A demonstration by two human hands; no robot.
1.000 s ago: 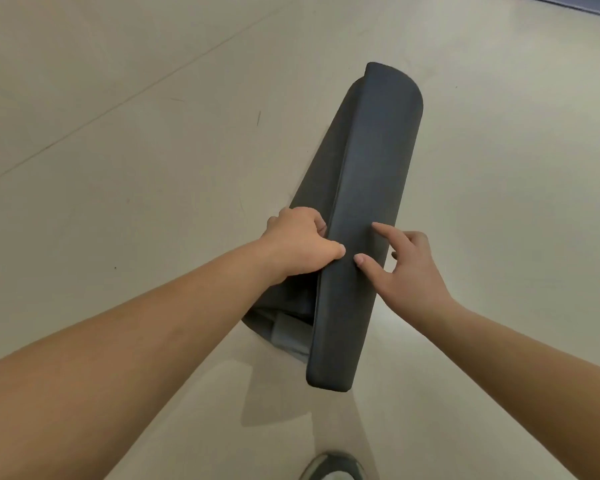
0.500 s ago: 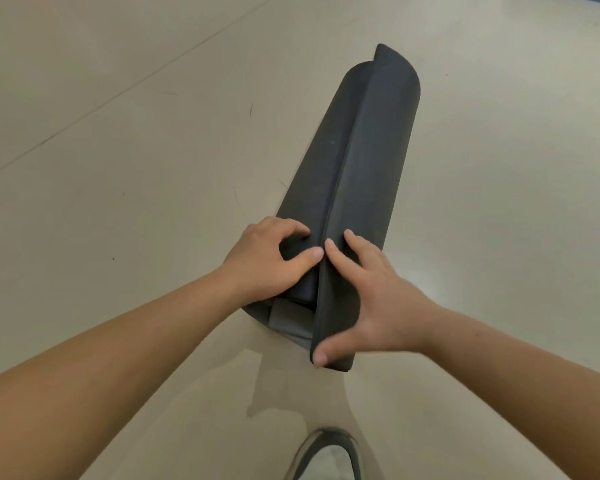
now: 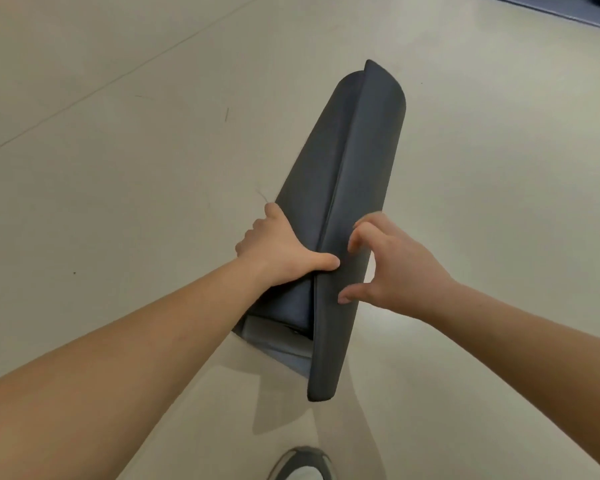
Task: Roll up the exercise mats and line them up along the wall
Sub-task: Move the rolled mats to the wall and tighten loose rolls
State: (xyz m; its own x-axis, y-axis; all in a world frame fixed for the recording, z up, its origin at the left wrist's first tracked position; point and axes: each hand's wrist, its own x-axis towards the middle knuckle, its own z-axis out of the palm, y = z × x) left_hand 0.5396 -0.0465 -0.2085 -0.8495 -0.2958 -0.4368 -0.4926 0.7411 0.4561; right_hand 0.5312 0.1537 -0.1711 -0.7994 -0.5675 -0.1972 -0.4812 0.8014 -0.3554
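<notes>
mat over floor, lengthwise 6 to 12 o'clock | left hand on mat, 9 o'clock side | right hand at 3 o'clock side | shoe on floor, 6 o'clock of mat
</notes>
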